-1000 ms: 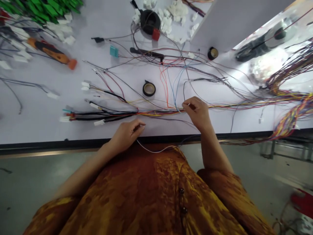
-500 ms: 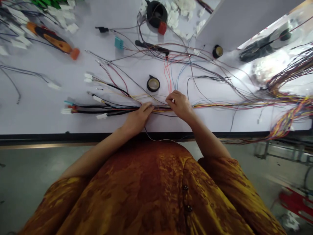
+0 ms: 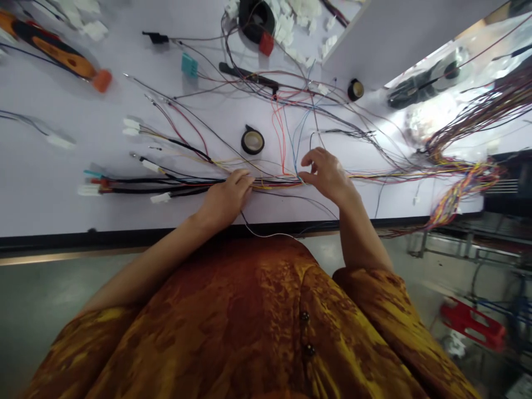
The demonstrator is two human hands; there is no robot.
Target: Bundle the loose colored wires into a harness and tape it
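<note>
I had the wire harness bundle [image 3: 274, 182] lying along the tabletop [image 3: 50, 213], near its front edge; my left hand [image 3: 226, 199] was curled over it, holding the wires down; my right hand [image 3: 326, 174] was half open, fingertips at the bundle, grip on any wire unclear; a roll of black electrical tape [image 3: 252, 142] sat just beyond.

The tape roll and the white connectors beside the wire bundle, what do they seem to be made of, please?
The tape roll looks like black vinyl electrical tape, with a slight sheen, wound on a pale core, perhaps cardboard. The white connector looks like moulded plastic: opaque, matte and blocky. Any metal contacts inside it are too small to see.
</note>
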